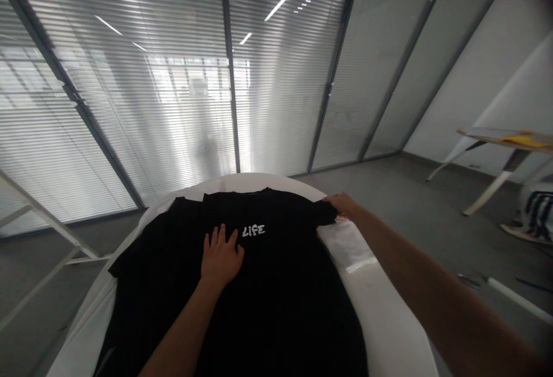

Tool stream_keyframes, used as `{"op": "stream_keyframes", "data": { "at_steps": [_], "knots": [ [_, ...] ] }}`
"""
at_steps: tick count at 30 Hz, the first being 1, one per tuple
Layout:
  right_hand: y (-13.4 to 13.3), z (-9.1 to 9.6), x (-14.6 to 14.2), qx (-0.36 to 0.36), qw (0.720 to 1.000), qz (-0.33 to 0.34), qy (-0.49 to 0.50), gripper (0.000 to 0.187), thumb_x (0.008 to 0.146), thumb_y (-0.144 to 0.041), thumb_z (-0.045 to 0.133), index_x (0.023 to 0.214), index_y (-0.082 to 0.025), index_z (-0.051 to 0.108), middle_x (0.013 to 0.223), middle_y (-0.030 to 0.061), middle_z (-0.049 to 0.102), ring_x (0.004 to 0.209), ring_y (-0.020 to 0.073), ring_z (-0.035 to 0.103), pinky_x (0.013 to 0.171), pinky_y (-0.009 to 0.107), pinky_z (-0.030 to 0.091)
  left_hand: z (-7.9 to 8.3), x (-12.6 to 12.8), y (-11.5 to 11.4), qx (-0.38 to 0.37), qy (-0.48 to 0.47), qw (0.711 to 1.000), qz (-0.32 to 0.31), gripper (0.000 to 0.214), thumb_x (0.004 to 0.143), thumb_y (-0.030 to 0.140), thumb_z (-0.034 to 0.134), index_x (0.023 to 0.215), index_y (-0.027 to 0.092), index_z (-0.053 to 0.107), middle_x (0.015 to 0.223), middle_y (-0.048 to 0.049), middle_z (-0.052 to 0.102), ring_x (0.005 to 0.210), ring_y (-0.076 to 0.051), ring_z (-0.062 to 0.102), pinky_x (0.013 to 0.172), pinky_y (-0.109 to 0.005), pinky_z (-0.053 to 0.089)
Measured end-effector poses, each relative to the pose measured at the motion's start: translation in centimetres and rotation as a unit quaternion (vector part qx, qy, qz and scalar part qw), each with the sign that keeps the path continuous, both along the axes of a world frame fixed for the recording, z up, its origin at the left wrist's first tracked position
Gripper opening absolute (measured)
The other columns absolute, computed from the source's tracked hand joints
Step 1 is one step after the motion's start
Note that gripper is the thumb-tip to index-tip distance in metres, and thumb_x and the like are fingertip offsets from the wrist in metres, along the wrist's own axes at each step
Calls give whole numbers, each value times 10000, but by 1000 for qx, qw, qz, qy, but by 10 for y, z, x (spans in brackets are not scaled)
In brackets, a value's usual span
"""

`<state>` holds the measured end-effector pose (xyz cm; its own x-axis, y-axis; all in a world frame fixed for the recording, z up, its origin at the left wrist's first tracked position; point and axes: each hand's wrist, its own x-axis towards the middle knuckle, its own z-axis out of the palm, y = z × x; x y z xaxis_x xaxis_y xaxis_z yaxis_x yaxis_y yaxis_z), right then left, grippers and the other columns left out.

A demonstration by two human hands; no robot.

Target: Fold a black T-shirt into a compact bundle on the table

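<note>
An office-like interior, perhaps used as a workroom, is suggested by the glass partition [289,95], which is divided by dark frames [230,66], backed with horizontal blinds [103,129] and crossed by reflections of strip lights [280,4]. The same impression is given by the grey floor [415,204], the plain white wall [466,77] and the slant-legged table [481,134] placed beside it.

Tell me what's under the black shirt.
The white table, showing around the shirt; anything else beneath is covered. Whether the plastic packet at its right edge reaches under, I can't tell.
</note>
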<state>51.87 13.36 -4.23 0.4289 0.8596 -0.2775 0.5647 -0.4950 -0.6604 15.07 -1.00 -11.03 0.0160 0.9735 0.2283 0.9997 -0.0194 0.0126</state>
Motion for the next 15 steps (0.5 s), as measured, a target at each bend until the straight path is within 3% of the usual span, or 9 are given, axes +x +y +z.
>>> {"op": "stream_keyframes", "data": {
  "at_steps": [2,5,8,11,15],
  "knots": [
    [-3,3,1,-34,999,-7,0,317,798,-374,667,1024,-155,629,777,69,660,602,178,631,568,314,518,0,0,0,1,1,1000,0,525,902,397,421,1399,255,517,1510,-132,410,1400,-327,334,1142,-541,175],
    [-9,12,3,-66,997,14,-33,651,730,-411,736,1272,-144,494,921,115,672,633,209,654,622,389,526,1,1,0,2,4,1000,-2,522,902,394,419,1395,256,522,1507,-133,414,1395,-330,341,1139,-539,183],
    [-15,18,2,-42,995,72,-56,844,719,-333,758,1421,-152,326,1082,164,637,722,198,660,650,346,520,3,1,0,-5,6,1000,0,521,901,396,421,1395,263,521,1510,-122,413,1395,-328,343,1137,-537,190],
    [-21,19,-2,20,994,103,7,783,732,-178,708,1422,-182,337,1154,157,606,796,186,638,623,287,532,2,0,0,-3,7,1000,2,523,901,401,425,1397,265,518,1514,-119,408,1398,-328,336,1139,-536,182],
    [-25,15,-6,73,986,109,100,510,805,-114,570,1300,-187,476,995,89,638,755,153,627,605,249,545,1,0,0,5,11,1000,-1,523,899,398,428,1396,264,521,1507,-137,413,1393,-329,346,1136,-532,192]
  ]
}}
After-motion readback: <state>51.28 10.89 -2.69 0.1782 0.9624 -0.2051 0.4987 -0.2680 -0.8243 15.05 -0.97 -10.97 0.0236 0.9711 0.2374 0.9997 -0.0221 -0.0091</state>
